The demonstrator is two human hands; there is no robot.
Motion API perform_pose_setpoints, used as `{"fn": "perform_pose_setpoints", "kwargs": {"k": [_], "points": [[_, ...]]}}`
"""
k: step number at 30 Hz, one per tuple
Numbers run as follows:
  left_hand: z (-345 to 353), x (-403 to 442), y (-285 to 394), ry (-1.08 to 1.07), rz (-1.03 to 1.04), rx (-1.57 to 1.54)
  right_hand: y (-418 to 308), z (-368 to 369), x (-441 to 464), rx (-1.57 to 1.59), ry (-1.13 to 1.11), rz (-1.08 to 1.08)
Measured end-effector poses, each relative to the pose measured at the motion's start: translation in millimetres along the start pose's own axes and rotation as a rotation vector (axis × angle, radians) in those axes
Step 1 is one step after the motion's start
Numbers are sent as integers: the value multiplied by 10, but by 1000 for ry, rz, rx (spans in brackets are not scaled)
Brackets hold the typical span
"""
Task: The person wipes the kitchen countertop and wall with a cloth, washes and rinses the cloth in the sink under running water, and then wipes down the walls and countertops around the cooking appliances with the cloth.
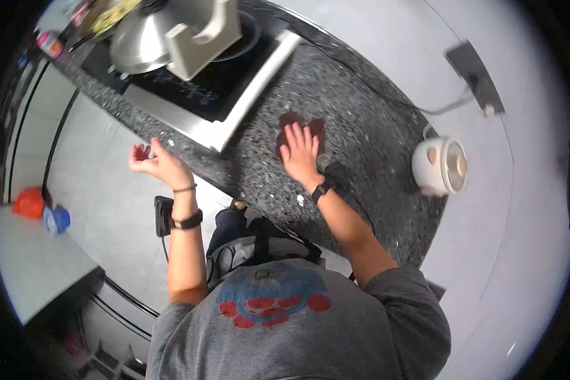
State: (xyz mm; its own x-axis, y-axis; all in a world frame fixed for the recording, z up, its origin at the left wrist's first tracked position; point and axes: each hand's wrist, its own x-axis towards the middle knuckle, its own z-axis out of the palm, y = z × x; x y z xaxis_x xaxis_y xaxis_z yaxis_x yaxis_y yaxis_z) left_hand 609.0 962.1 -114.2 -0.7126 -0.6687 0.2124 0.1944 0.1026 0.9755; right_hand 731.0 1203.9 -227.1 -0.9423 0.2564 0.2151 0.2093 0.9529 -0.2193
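My right hand [301,151] lies flat with fingers spread on a dark brown cloth [292,119] on the speckled grey countertop [269,95]. Part of the cloth is covered by the palm. Off to the left, my left hand [161,163] hangs in the air just off the counter's front edge, near the cooktop corner. Its fingers are loosely bent and apart, and it holds nothing.
A steel-framed black cooktop [190,95] carries a pan with a domed metal lid [136,47] and a cream-coloured stand [199,47]. A small white pot [429,166] stands near the counter's right end. A cable runs to a wall socket strip [475,76].
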Motion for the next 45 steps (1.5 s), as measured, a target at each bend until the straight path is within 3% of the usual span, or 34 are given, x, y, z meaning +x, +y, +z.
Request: {"fn": "perform_pose_setpoints", "kwargs": {"k": [2, 5, 6, 7, 8, 10, 12, 18, 20, 21, 23, 26, 27, 29, 32, 35, 36, 38, 41, 42, 44, 45], "points": [[105, -348, 741, -251, 98, -419, -65, -243, -478, 37, -37, 45], [123, -776, 1602, -607, 68, -907, 14, -536, -1115, 11, -29, 166], [121, -945, 1862, -783, 12, -1074, 105, -575, -1311, -70, -46, 280], [78, -1088, 2110, -1093, 41, -1081, 223, -610, -1505, -147, -71, 388], [57, -1277, 2268, -1276, -7, -1307, 389, -698, -1701, -52, -49, 434], [-2, -1655, 2591, -1702, -224, -1670, 721, -715, -1923, -136, -42, 523], [-251, -2012, 2951, -1857, -588, -2041, 1016, -710, -1911, -328, -97, 610], [-245, -2291, 3242, -1829, -1511, -2266, 2018, -559, -1103, -361, 34, 585], [-166, -2262, 3258, -1744, -1655, -2232, 2356, -519, -803, -372, -8, 597], [-55, -2040, 3258, -1896, -1493, -1915, 2546, -483, -674, -370, -2, 599], [148, -1990, 3193, -1969, -1328, -1578, 2886, -450, -418, -359, 24, 587], [348, -2281, 3023, -2021, -1407, -1834, 3252, -552, -29, -327, -34, 633], [296, -2394, 3003, -1882, -1560, -1919, 3350, -595, 87, -346, -40, 699], [273, -2540, 2942, -1709, -1677, -1982, 3580, -537, 251, -333, -16, 772], [314, -2692, 2867, -1693, -1670, -2047, 3843, -311, 260, -355, 100, 760], [337, -2636, 2871, -1473, -1578, -2376, 3897, -334, 266, -342, 122, 759], [407, -2336, 2887, -1719, -1480, -2004, 3929, -320, 266, -358, 79, 776], [359, -2131, 2925, -1913, -1346, -1636, 3917, -334, 238, -378, 53, 795], [140, -2168, 2984, -1939, -1165, -1887, 3652, -453, 86, -400, -79, 689], [2, -2339, 3045, -1809, -1356, -2014, 3584, -531, -23, -392, -124, 652], [-187, -2415, 3073, -1690, -1626, -2142, 3649, -329, -361, -372, 62, 451], [-256, -2401, 3066, -1801, -1720, -2183, 3210, -579, -426, -335, -96, 597]]}}
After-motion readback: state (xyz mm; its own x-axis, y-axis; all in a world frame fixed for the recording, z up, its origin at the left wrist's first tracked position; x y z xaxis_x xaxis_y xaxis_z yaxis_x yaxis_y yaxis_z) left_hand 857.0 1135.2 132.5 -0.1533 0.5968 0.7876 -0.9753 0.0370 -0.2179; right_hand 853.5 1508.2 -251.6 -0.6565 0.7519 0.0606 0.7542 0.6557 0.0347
